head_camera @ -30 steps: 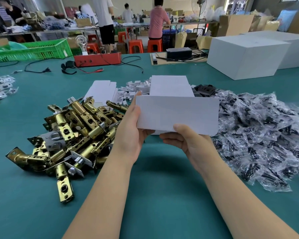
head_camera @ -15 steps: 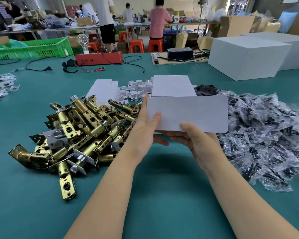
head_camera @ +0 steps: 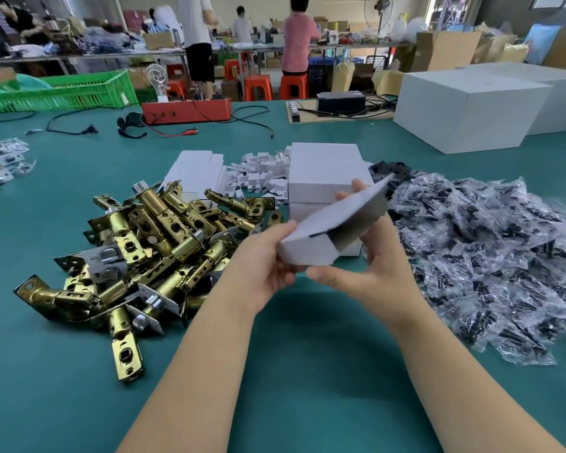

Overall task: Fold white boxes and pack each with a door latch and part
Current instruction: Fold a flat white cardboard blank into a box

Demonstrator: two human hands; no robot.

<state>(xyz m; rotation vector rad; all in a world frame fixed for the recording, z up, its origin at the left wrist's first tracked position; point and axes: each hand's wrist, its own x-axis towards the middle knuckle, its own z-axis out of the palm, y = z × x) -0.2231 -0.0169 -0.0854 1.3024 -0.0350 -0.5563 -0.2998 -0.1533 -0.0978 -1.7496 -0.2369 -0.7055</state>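
Both my hands hold a white cardboard box blank, tilted and partly opened into shape above the green table. My left hand grips its near left corner. My right hand grips it from the right, fingers behind its far edge and thumb under it. A heap of brass door latches lies to the left. Many small black parts in clear bags are piled to the right. Folded white boxes are stacked just behind my hands.
Flat white box blanks and small white card pieces lie behind the latches. Large white blocks, a red device with cables and a green crate stand further back. People work at distant tables.
The flat white blank that I held upright has been tilted and opened into a box shape. My right hand moved from under its lower edge to its right side.
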